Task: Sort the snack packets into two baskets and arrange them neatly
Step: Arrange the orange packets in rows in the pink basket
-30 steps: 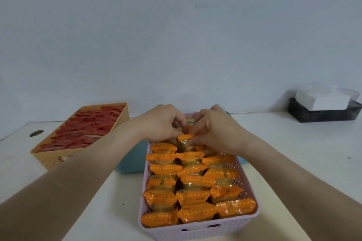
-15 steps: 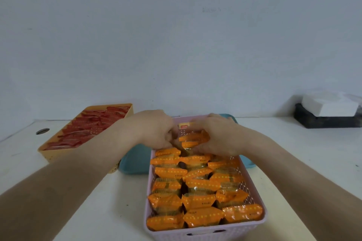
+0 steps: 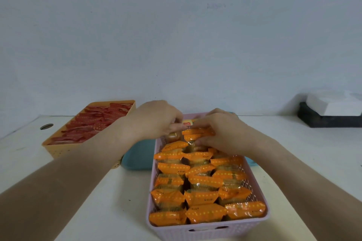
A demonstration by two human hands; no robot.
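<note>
Nearly done: red packets (image 3: pixel 94 123) fill the tan basket (image 3: pixel 58 149) left of the pink basket (image 3: pixel 254 174), where both hands, left hand (image 3: pixel 156 121) and right hand (image 3: pixel 221 133), pinch the last orange packets (image 3: pixel 197 132) at its far end.

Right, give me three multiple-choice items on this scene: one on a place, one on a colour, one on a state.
1. Where do the red packets lie?
A. in the tan basket
B. in the pink basket
C. on the black tray

2. What colour are the packets in the pink basket?
A. green
B. orange
C. white

3. What are the left hand and right hand doing?
A. resting on the table
B. lifting the tan basket
C. handling an orange packet at the pink basket's far end

Answers: 1 A, red packets fill the tan basket on the left. 2 B, rows of orange wrappers show. 3 C, both hands' fingers meet on that packet.
</note>
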